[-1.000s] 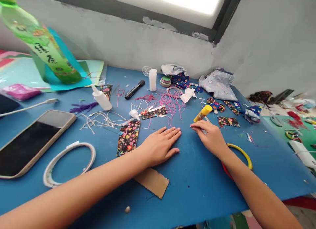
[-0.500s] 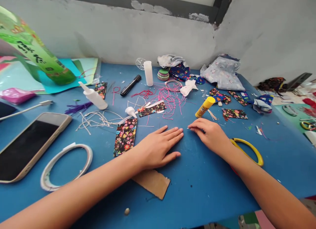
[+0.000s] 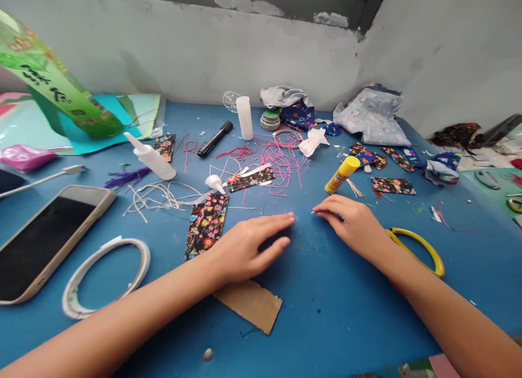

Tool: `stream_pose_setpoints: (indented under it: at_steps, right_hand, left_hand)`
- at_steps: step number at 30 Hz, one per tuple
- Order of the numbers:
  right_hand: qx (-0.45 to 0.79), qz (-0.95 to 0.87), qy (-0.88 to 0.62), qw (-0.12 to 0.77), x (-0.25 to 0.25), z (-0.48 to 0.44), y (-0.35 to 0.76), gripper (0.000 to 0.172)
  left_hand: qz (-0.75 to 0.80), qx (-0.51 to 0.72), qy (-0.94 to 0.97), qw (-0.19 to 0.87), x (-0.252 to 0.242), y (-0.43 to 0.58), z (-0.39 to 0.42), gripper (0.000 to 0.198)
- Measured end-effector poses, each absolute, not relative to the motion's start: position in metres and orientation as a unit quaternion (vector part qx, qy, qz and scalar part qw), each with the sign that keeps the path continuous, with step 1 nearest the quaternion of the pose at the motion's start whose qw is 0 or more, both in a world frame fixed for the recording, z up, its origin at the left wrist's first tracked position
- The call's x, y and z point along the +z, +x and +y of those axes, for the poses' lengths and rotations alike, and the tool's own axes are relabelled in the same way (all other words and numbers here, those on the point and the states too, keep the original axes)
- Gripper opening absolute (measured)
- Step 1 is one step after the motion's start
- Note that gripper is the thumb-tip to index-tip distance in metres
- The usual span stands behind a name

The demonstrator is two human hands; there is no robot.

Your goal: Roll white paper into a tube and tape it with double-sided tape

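My left hand (image 3: 244, 245) is open above the blue table, its fingers stretched out to the right and holding nothing. Under its forearm lies a brown cardboard strip (image 3: 255, 307), partly covered. A floral fabric piece (image 3: 207, 220) sits just left of the wrist. My right hand (image 3: 346, 220) is pinched close to the tabletop, with a tiny white speck at its fingertips, too small to name. Right behind that hand stands a yellow glue stick (image 3: 342, 174), leaning. Yellow-handled scissors (image 3: 424, 250) are partly hidden beneath the right forearm.
At the left are a phone (image 3: 49, 236) and a tape roll (image 3: 106, 277). White glue bottle (image 3: 153, 157), black marker (image 3: 216, 138) and tangled pink string (image 3: 281, 160) lie farther back. Fabric scraps (image 3: 369, 117) crowd the wall, near a green bottle (image 3: 61, 84).
My left hand has drawn back a little to the left and risen off the table, its fingers closer together. My right hand stays pinched in nearly the same place.
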State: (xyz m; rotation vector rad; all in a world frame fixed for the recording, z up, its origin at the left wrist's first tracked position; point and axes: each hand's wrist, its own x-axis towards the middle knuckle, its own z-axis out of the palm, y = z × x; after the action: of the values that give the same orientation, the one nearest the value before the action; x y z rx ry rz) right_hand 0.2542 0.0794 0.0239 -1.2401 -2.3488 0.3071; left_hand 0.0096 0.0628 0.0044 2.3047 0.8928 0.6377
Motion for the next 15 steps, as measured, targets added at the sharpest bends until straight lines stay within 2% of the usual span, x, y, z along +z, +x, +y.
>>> stream_pose_setpoints:
  at_steps: [3, 7, 15]
  right_hand:
    - [0.117, -0.854, -0.449, 0.235, 0.023, 0.079, 0.252, 0.016]
    - [0.116, -0.855, -0.449, 0.235, 0.018, 0.081, 0.250, 0.016]
    - [0.082, -0.850, -0.465, 0.234, 0.013, 0.085, 0.248, 0.015]
  left_hand:
    - [0.416, 0.342, 0.719, 0.439, 0.003, 0.008, 0.071, 0.039]
    - [0.421, 0.374, 0.566, 0.602, 0.006, 0.008, 0.084, 0.040]
    - [0.399, 0.414, 0.467, 0.672, 0.007, 0.005, 0.091, 0.034]
